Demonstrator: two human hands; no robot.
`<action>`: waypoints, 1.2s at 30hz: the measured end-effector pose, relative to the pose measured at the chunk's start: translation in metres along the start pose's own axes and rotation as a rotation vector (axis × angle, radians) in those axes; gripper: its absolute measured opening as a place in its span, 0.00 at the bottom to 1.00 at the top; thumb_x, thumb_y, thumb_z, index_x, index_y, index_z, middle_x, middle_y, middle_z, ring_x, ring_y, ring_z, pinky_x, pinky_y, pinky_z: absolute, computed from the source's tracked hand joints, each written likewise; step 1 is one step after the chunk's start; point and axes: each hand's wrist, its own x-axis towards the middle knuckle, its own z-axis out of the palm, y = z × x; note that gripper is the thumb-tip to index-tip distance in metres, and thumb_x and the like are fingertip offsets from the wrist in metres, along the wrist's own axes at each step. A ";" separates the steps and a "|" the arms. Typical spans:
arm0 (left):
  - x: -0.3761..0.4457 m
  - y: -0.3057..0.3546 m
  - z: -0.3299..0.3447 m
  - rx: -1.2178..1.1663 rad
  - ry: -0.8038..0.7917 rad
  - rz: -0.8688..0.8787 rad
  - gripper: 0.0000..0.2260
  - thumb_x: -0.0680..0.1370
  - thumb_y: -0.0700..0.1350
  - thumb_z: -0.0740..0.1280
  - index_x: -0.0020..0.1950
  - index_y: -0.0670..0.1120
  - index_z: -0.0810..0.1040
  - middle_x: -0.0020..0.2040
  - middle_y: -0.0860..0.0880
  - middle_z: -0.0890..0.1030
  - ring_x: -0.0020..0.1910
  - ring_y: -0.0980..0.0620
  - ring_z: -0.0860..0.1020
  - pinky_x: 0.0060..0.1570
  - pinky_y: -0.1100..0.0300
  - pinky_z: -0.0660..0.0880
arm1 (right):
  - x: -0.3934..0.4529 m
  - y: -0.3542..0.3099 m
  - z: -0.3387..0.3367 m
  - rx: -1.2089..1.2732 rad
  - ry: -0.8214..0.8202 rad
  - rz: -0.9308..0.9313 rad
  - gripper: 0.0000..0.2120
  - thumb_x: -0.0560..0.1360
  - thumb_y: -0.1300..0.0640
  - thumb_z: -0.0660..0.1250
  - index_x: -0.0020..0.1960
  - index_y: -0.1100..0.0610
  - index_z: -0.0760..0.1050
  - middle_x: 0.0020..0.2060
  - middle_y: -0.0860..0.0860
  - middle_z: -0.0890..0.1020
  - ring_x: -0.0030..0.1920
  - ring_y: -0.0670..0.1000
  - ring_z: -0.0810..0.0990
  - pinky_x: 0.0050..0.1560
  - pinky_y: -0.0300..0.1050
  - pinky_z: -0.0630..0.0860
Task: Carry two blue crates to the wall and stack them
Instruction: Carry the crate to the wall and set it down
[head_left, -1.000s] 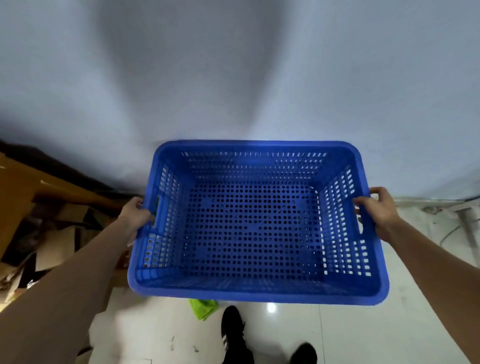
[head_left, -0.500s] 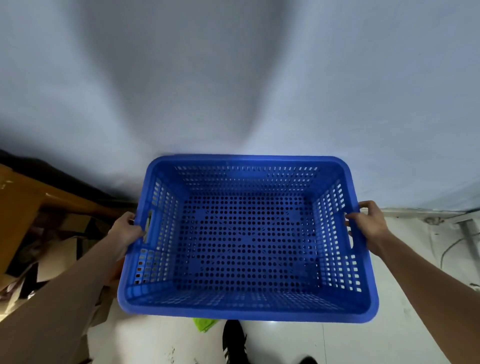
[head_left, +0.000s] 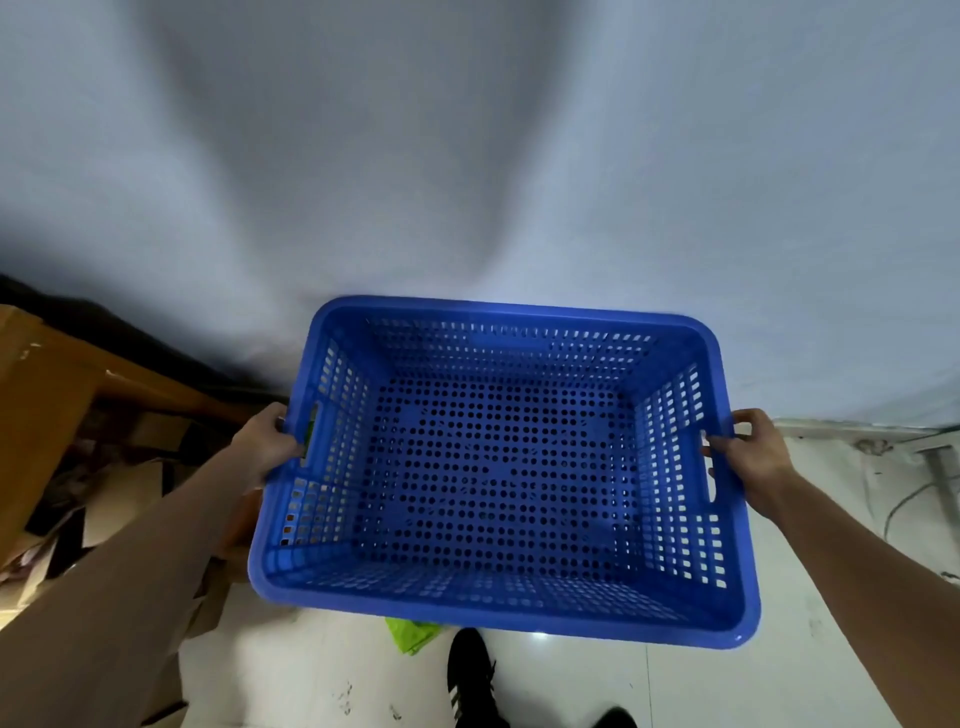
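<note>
An empty blue perforated crate (head_left: 498, 467) hangs in front of me, its far rim close to the pale wall (head_left: 467, 156). My left hand (head_left: 267, 447) grips the crate's left handle slot. On the right side, my right hand (head_left: 750, 449) is closed on the rim at the right handle slot. Through the crate's holes I cannot tell whether another crate lies beneath it.
Flattened cardboard and a brown box (head_left: 47, 405) pile up at the left against the wall. A green scrap (head_left: 413, 631) lies on the white tile floor near my black shoe (head_left: 470, 670). Cables and a metal piece (head_left: 935, 478) sit at the right by the baseboard.
The crate has moved lower and a little to the right, staying near the wall. Both hands keep the same grip on its sides.
</note>
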 end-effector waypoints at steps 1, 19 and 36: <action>0.000 -0.001 -0.002 0.027 -0.024 0.001 0.18 0.74 0.31 0.71 0.58 0.50 0.75 0.60 0.38 0.79 0.57 0.32 0.80 0.52 0.31 0.81 | -0.002 0.002 0.001 -0.010 0.025 0.006 0.13 0.79 0.67 0.66 0.61 0.56 0.71 0.50 0.62 0.83 0.44 0.62 0.83 0.45 0.61 0.82; -0.002 0.002 0.001 0.107 -0.130 -0.005 0.23 0.77 0.33 0.70 0.68 0.51 0.72 0.67 0.42 0.77 0.62 0.37 0.80 0.55 0.35 0.81 | 0.000 -0.006 0.000 -0.137 0.132 0.032 0.18 0.77 0.67 0.68 0.64 0.55 0.71 0.54 0.61 0.80 0.50 0.64 0.82 0.53 0.64 0.82; -0.032 0.018 0.009 0.369 0.090 0.075 0.29 0.75 0.42 0.70 0.75 0.48 0.65 0.58 0.41 0.77 0.53 0.37 0.80 0.52 0.40 0.83 | -0.024 -0.016 -0.002 -0.393 0.099 -0.039 0.25 0.79 0.57 0.68 0.74 0.59 0.68 0.64 0.64 0.78 0.62 0.67 0.77 0.60 0.59 0.77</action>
